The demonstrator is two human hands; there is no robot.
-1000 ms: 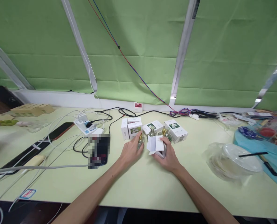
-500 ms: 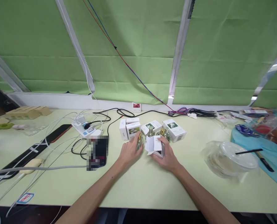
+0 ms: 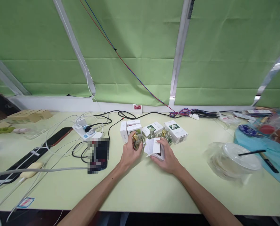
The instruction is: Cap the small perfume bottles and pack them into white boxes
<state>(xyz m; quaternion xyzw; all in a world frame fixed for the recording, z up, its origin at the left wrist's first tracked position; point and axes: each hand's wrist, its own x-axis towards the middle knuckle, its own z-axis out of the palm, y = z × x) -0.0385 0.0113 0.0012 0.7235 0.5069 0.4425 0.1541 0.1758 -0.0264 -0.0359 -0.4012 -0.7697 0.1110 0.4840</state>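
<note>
Between the thumb and fingers of my left hand is a glass perfume bottle with a gold cap, tilted with its cap to the upper left. My right hand is closed around a small white box whose flaps stand open towards the bottle. Behind the box are more bottles, a clear-capped one and a gold-capped one. Two white boxes with flower pictures, a left one and a right one, lie behind them. Several white boxes stand just beyond my left hand.
A phone, partly pixelated, and a white power strip with tangled cables are at left. On the right sits a plastic-wrapped round container beside a blue cloth. Black cables run along the back wall.
The bottle by my left hand has gone from nearly upright to tilted, its cap now leaning left. My left thumb and fingers have spread around it. The right hand's box has barely shifted.
</note>
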